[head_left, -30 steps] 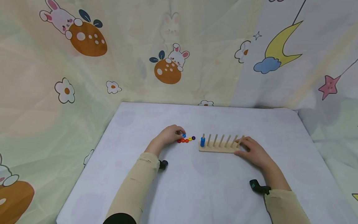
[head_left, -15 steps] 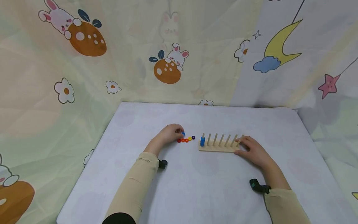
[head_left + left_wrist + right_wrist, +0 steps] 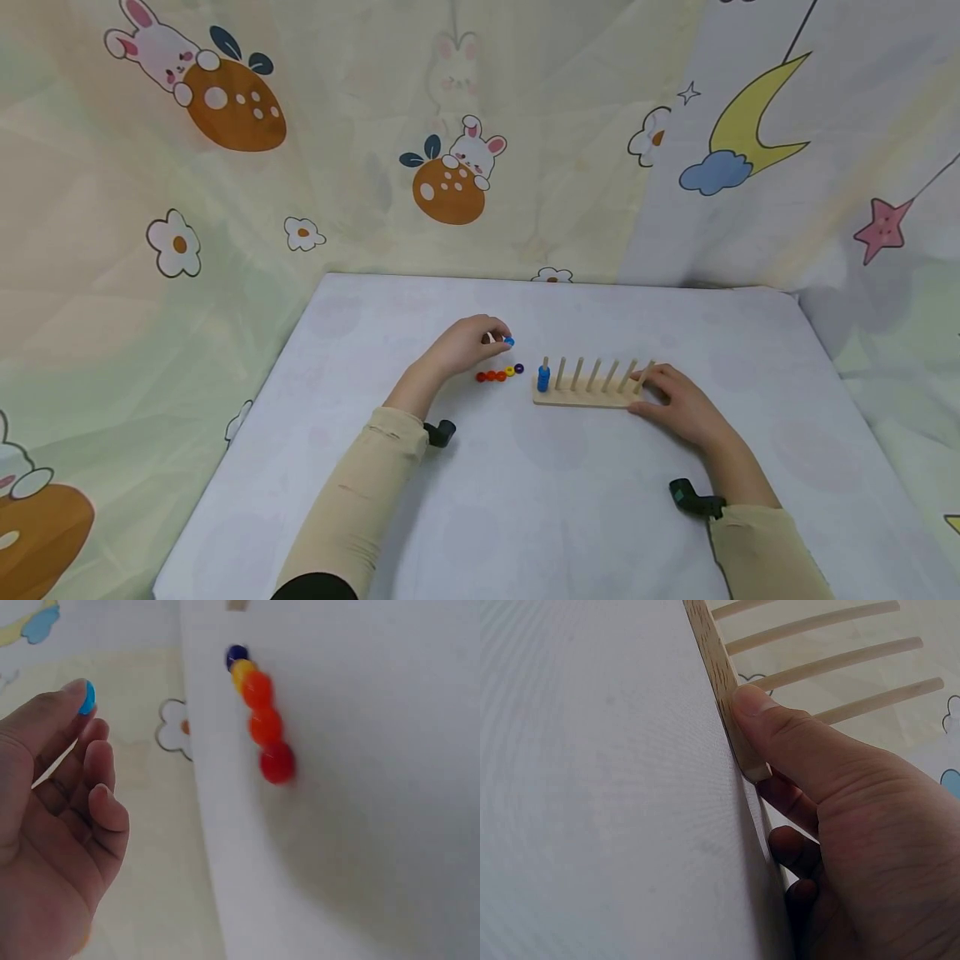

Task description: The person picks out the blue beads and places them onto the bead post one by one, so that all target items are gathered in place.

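My left hand (image 3: 468, 346) pinches a small light-blue ring (image 3: 509, 341); blue rings fill only the first peg of the wooden peg board (image 3: 588, 392), which my right hand (image 3: 678, 404) grips; five rings (image 3: 498, 374) wait on the surface.

I count one light-blue ring (image 3: 509, 341) pinched at the fingertips of my left hand (image 3: 463, 348). Just below that hand lie five loose rings (image 3: 498, 374) in a row: one red, two orange, one yellow, one dark blue. My right hand (image 3: 681, 406) holds one wooden peg board (image 3: 585, 397) with seven pegs; the peg farthest from it carries a stack of blue rings (image 3: 543, 382), too small to count.
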Demonstrator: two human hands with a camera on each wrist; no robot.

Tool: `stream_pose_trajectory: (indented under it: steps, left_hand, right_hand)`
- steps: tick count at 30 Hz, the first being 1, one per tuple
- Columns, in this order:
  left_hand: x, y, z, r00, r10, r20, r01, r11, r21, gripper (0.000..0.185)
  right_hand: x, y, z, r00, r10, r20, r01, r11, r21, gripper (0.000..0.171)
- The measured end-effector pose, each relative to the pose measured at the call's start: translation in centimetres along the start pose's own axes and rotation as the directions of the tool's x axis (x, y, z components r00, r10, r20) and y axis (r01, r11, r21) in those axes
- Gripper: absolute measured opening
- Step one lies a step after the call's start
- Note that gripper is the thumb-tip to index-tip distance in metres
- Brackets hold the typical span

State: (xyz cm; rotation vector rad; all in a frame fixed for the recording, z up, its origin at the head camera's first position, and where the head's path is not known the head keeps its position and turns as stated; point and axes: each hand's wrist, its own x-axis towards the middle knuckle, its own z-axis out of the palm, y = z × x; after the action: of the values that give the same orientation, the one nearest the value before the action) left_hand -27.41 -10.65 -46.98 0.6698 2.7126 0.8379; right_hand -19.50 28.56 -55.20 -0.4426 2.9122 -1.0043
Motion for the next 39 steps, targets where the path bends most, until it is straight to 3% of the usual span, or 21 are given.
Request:
stream_pose_trajectory:
  steps: [8,15,29,39]
  left_hand:
    - [-0.5,3.8,-0.3,0.989,0.148,0.003,-0.148,0.989,0.023,0.024]
    - [-0.9,5.8,-0.1,0.976,0.216,0.033,-0.217,0.976,0.031,0.026]
    - [-0.5,5.3,1.1,0.971,0.232,0.057,-0.236,0.969,0.07,0.024]
    - [-0.5,4.9,1.9,0.977,0.199,0.072,-0.203,0.978,0.055,0.023]
  right_hand:
    - [0.0,0.1,0.0,1.0,0.004,0.001,-0.004,1.0,-0.005,0.052]
    - [0.0,-0.1,0.0,1.0,-0.001,0.001,0.001,1.0,-0.001,0.052]
    - [0.2,0.0,0.1,1.0,0.005,0.007,-0.005,1.0,-0.005,0.053]
    - [0.1,-0.1,0.1,1.0,0.0,0.005,0.0,1.0,0.009,0.051]
